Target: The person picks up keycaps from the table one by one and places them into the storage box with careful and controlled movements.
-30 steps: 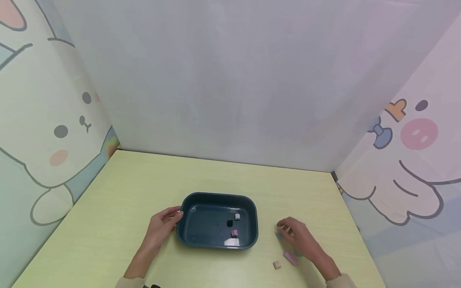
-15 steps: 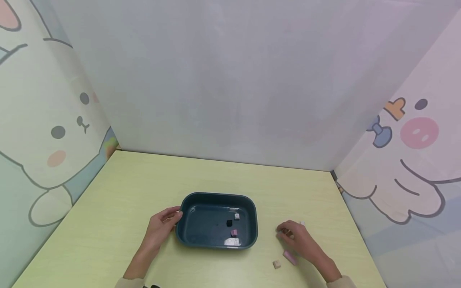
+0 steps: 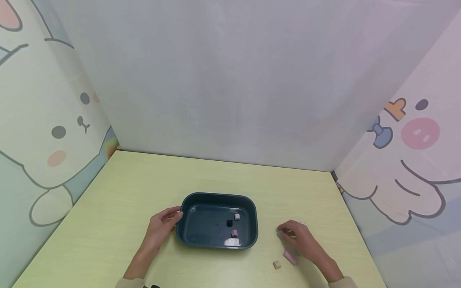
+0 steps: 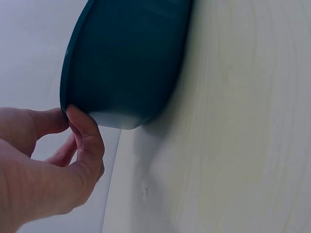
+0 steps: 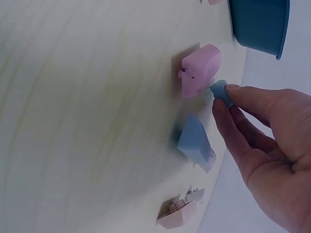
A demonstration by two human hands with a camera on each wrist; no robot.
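A dark teal tray [image 3: 187, 240] with rounded corners and a glossy, smooth plastic wall sits near the middle of the pale yellow-green bench [image 3: 119, 192], whose top shows a faint wood-grain print. Inside the tray lie four small pieces, all toward its right side: a white cube [image 3: 237, 216] farthest back, a black cube [image 3: 229, 223] just left of and nearer than it, a pink cube [image 3: 234, 232] nearer still, and a flat whitish piece [image 3: 231, 241] against the near wall. The left hand [image 3: 160, 228] grips the tray's left rim, thumb on the lip and fingers curled against the outer wall; the left wrist view shows the thumb hooked over the edge. The right hand [image 3: 300, 240] rests on the bench to the right of the tray, well apart from it, and pinches a small blue piece [image 5: 221, 92] with rounded edges between its fingertips. Just beside that pinch, the right wrist view shows a pink block [image 5: 199, 70] with a tiny hole in its face, a light blue wedge-shaped block [image 5: 193, 138] and a pale pink block [image 5: 176, 213], all lying on the bench. Nearer the person, a small tan cube [image 3: 276, 264] lies left of the wrist. The printed panels around the bench are matte and show cartoon animals.
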